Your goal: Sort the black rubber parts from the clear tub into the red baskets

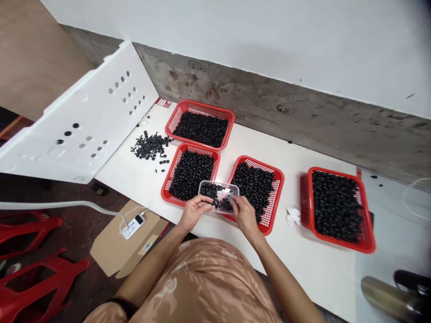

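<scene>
A clear plastic tub [219, 185] holding small black round parts sits at the front, overlapping the edges of two red baskets. At its near left edge is my left hand [196, 209], thumb and fingertips pinched together over the parts; what they grip is too small to name. My right hand [243, 212] reaches to the tub's right side with its fingers bent together, and any part in them is hidden. Black ring-like parts fill the left red basket [215, 163] and the right red basket [279, 188] beside the tub.
Another red basket [230, 130] of black parts stands at the back, and one more [368, 233] at the right. Loose black parts [150, 146] lie at the left. A white perforated panel [97, 112] leans there. White crumpled scrap [292, 216] lies right; a power strip [134, 226] rests on cardboard below.
</scene>
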The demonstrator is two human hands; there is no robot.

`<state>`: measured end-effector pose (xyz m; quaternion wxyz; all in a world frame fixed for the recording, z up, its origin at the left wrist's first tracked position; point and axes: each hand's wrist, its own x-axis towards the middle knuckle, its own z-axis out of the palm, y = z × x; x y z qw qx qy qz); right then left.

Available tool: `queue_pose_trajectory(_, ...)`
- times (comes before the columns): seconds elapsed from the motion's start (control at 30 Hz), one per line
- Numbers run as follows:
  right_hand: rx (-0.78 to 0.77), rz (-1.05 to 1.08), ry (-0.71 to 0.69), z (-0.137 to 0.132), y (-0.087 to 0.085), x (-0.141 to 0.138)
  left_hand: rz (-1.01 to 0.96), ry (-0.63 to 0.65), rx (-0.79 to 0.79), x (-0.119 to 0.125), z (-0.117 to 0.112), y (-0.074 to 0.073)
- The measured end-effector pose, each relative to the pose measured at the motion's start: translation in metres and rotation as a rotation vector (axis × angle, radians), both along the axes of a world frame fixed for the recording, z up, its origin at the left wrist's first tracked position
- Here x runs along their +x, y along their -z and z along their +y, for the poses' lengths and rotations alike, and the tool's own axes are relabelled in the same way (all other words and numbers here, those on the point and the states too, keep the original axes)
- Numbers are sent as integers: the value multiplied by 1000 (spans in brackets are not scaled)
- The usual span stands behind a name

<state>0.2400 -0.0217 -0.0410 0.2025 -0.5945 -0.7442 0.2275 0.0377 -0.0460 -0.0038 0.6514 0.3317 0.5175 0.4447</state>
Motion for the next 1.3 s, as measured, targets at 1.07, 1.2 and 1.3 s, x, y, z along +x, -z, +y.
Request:
queue_pose_trajectory(1.07,-125,379,-418,17,-63,-8,-265,102,-271,14,15,-6)
queue_pose_trajectory(1.2,-162,512,-380,20,-67,-4,-243,105,-263,12,13,-6)
queue_pose_trajectory(1.3,-161,584,-297,17,-66,-5,-279,71,-271,9,11,-6)
